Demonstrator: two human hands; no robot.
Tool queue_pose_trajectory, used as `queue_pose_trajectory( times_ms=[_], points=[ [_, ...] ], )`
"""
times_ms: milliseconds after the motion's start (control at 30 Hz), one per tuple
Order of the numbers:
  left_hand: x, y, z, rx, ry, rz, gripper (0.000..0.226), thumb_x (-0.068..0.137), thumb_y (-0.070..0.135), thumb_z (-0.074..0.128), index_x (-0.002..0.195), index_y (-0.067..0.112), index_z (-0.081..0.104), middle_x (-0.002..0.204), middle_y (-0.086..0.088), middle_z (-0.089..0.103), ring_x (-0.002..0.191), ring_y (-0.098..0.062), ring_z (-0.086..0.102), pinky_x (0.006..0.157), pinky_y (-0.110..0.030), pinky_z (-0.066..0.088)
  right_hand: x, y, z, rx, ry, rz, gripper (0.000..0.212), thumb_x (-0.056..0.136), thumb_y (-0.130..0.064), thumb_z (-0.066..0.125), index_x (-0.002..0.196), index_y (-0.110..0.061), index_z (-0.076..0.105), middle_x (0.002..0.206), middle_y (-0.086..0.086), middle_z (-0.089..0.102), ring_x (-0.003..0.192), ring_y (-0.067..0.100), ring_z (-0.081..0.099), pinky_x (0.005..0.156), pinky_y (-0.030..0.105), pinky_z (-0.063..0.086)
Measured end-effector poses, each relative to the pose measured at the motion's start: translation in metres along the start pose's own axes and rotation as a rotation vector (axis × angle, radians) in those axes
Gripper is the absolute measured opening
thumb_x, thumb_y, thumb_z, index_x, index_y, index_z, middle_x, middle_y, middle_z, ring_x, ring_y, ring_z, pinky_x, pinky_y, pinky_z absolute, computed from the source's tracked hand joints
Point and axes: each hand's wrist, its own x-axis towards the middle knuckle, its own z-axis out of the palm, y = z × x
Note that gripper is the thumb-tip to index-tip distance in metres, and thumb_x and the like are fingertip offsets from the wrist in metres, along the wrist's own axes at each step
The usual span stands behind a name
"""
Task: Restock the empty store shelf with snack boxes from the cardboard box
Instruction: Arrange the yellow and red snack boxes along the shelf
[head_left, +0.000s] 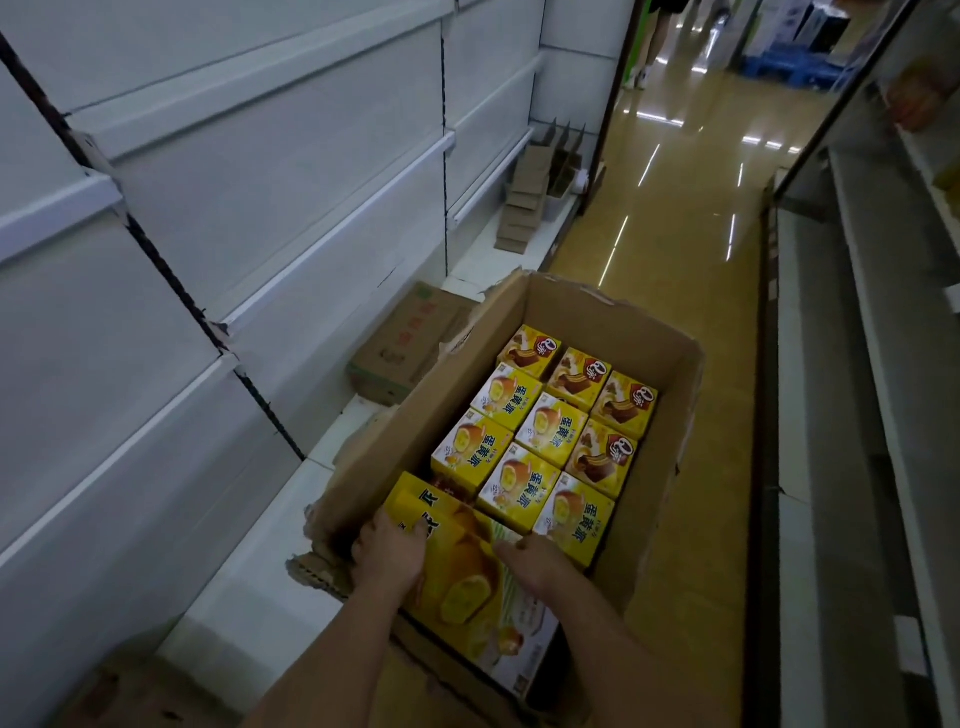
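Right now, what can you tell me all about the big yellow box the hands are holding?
The big yellow snack box looks like glossy printed cardboard, with pictures of golden cream-filled cakes, dark lettering and a white lower edge. It lies tilted at the near end of the open cardboard box, above the smaller boxes. The left hand grips its left side; the right hand holds its right side.

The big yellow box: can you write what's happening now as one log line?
step: lifting out | left hand: grips big yellow box | right hand: grips same box | source: cardboard box, small snack boxes inside | shelf: unstocked
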Motion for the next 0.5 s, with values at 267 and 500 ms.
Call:
queue_pose_trajectory(
  times_ms=[267,500],
  points=[
    [0.012,-0.002,0.008,0.0,0.026,-0.009,0.063,0.095,0.043,0.049,0.146,0.014,0.025,0.148,-0.017,0.03,0.136,-0.039,0.027,0.11,-0.049,0.028,0.019,0.003,-0.001,-0.087,-0.078,0.07,0.093,0.084,-0.069,0.045,0.145,-0.001,0.03,0.149,0.015,0.036,0.131,0.029,0.044,0.102,0.034,0.04],
    [0.01,0.001,0.01,-0.093,0.063,-0.007,0.058,0.096,0.04,0.047,0.144,0.014,0.026,0.147,-0.019,0.031,0.135,-0.041,0.027,0.109,-0.05,0.028,0.021,0.008,-0.01,-0.258,-0.168,0.042,0.093,0.076,-0.073,0.055,0.141,-0.01,0.04,0.147,0.009,0.04,0.13,0.027,0.043,0.108,0.042,0.037]
  ],
)
